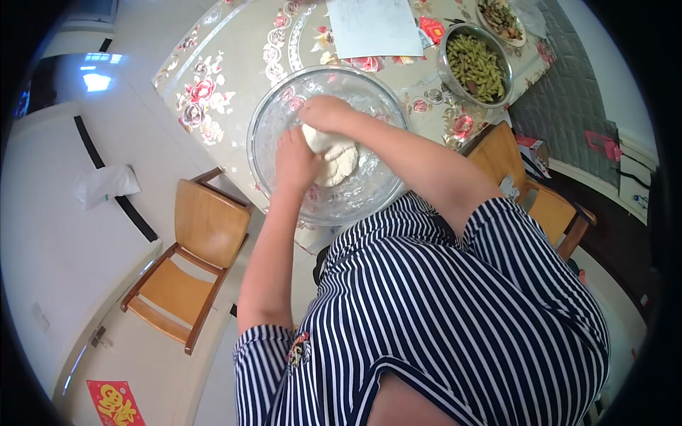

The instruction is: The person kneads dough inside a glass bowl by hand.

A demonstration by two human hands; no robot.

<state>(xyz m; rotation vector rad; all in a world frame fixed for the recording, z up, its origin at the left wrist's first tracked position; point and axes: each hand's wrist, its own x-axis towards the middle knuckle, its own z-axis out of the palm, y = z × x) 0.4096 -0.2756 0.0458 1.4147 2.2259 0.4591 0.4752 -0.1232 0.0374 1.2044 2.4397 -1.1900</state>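
Observation:
A lump of pale dough (337, 162) lies in a large clear bowl (380, 202), whose inner wall is smeared with white residue. My left hand (295, 160) presses against the dough's left side, its fingers pointing away from me and curled at the edge. Across the far side of the dough reaches my right hand (327, 113), closed on its upper part with the fingers bent down and partly hidden. Both hands are close together, inside the bowl.
The bowl stands on a table with a flowered cloth (234, 42). Beyond it are a sheet of paper (374, 28), a red packet (431, 30), a metal bowl of green pods (476, 67) and a plate of food (501, 20). Wooden chairs (209, 224) flank me.

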